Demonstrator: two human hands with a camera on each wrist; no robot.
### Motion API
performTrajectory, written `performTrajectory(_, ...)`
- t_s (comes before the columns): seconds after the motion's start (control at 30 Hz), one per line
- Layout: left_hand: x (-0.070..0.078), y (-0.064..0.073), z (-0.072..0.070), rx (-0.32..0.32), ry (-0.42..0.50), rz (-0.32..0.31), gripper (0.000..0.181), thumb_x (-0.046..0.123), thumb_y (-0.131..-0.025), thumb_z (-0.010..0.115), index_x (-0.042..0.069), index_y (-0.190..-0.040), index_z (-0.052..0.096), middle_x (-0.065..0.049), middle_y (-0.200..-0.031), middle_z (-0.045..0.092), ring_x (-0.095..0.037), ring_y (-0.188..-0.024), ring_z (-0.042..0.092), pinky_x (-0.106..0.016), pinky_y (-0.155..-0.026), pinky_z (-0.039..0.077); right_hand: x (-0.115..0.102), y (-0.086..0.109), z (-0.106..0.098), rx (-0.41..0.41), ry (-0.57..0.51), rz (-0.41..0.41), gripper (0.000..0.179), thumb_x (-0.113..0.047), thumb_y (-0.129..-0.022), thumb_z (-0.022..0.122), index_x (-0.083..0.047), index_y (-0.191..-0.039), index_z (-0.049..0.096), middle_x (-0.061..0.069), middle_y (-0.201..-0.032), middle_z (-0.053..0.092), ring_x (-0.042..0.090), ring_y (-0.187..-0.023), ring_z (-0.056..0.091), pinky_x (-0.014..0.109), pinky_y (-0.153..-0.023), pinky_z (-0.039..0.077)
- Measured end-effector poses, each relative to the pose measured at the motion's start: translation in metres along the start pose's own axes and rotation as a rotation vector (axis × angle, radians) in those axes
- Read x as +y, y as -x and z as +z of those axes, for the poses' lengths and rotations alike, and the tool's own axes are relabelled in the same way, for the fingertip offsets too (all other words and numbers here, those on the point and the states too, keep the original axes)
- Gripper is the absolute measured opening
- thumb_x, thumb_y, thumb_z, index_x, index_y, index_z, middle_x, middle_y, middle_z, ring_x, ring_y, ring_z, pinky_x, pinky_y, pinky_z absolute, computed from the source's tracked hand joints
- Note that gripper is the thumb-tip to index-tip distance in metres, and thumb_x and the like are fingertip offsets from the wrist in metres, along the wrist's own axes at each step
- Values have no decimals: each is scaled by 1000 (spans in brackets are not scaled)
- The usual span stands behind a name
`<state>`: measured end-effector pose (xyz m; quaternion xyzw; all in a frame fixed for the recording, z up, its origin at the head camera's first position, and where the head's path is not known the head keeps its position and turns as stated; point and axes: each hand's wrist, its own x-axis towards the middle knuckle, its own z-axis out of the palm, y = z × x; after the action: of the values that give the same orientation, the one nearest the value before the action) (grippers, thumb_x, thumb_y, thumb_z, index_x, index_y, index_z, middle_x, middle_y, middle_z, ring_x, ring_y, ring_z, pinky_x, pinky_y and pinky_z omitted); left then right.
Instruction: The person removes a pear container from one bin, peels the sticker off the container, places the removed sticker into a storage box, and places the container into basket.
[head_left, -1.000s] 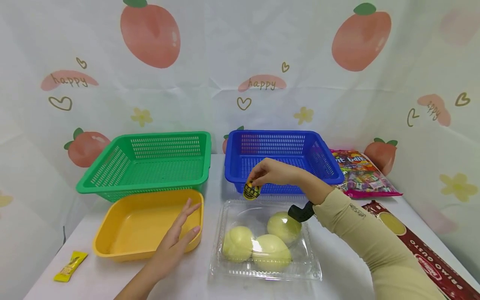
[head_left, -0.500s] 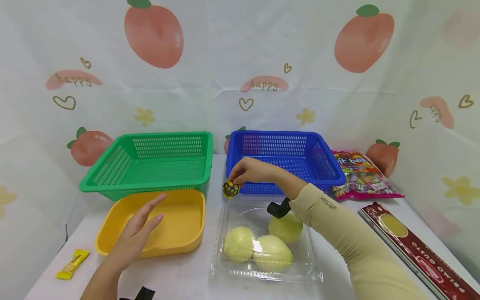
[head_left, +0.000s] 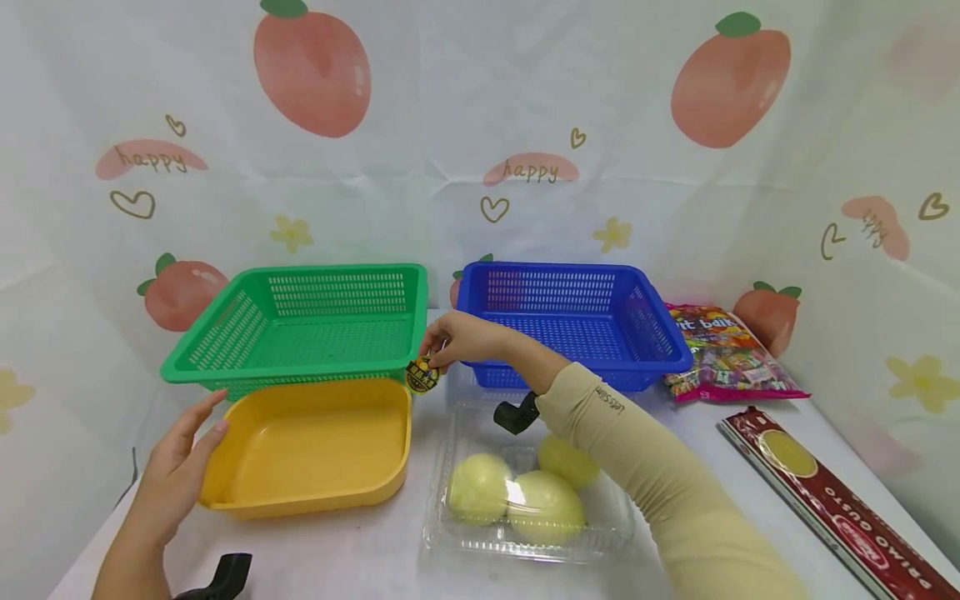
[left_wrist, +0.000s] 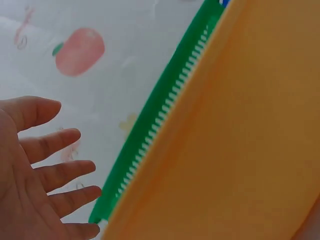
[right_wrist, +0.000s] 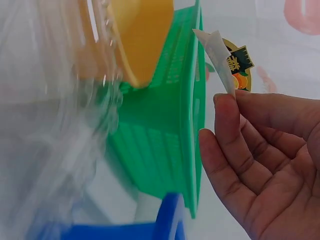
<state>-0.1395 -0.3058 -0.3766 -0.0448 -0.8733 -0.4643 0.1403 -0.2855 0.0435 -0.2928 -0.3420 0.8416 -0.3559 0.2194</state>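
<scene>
My right hand (head_left: 468,337) pinches a small round black-and-yellow sticker (head_left: 422,375) between thumb and forefinger, near the front right corner of the green basket (head_left: 300,372). In the right wrist view a pale, bent backing shows on the sticker (right_wrist: 240,65). At the left side of the yellow tub (head_left: 322,506) hovers my left hand (head_left: 165,479), fingers spread and holding nothing; the left wrist view shows a gap between the fingers (left_wrist: 65,175) and the tub's wall. A clear plastic box (head_left: 442,533) with several pale yellow-green round fruits (head_left: 546,507) lies under my right forearm.
Behind the clear box stands a blue basket (head_left: 570,373). A candy bag (head_left: 731,354) lies at its right, and a long dark red packet (head_left: 832,500) runs along the table's right side. The printed cloth (head_left: 450,108) hangs at the back.
The right hand has carried the sticker left, from the blue basket's front to beside the green basket. My left hand has moved left, from over the yellow tub to its left side.
</scene>
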Motion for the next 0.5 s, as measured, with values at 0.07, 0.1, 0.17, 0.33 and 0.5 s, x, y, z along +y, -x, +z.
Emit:
performTrajectory(0.07, -5, 0, -4, 0, 0, -49, 49, 23, -101, 37, 16, -148, 25, -23, -153, 16, -34, -144, 6, -58, -115, 1, -2, -5, 4, -13, -23, 0, 19, -1, -88, 60, 1, -107, 62, 14, -89, 68, 12, -73, 65, 23, -74, 56)
performTrajectory(0.1, -6, 0, -6, -1, 7, -65, 50, 23, -101, 37, 13, -148, 24, -31, -150, 15, -45, -140, 6, -68, -108, -1, -3, -7, 5, -20, -31, 0, 19, -1, -88, 60, 1, -107, 61, 14, -89, 68, 15, -74, 65, 23, -73, 56)
performTrajectory(0.17, -10, 0, -7, 7, -9, -83, 51, 24, -101, 38, 8, -147, 25, -29, -151, 16, -49, -138, 6, -70, -106, -1, -5, -12, 9, -35, -40, -7, 20, -1, -87, 60, 0, -107, 61, 15, -89, 69, 15, -73, 65, 23, -73, 56)
performTrajectory(0.33, -22, 2, -5, 18, -23, -91, 52, 24, -100, 40, 4, -146, 26, -3, -157, 13, -42, -141, 3, -69, -107, -1, -10, -25, 22, -54, -52, -18, 17, 0, -86, 62, 1, -103, 62, 15, -90, 69, 12, -72, 64, 23, -72, 56)
performTrajectory(0.5, -27, 1, -1, -20, -46, -85, 52, 25, -101, 37, -2, -144, 26, -15, -156, 10, -37, -142, 3, -41, -119, 1, -16, -34, 33, -69, -64, -28, 15, 1, -85, 62, 3, -100, 63, 15, -92, 68, 11, -74, 63, 22, -71, 56)
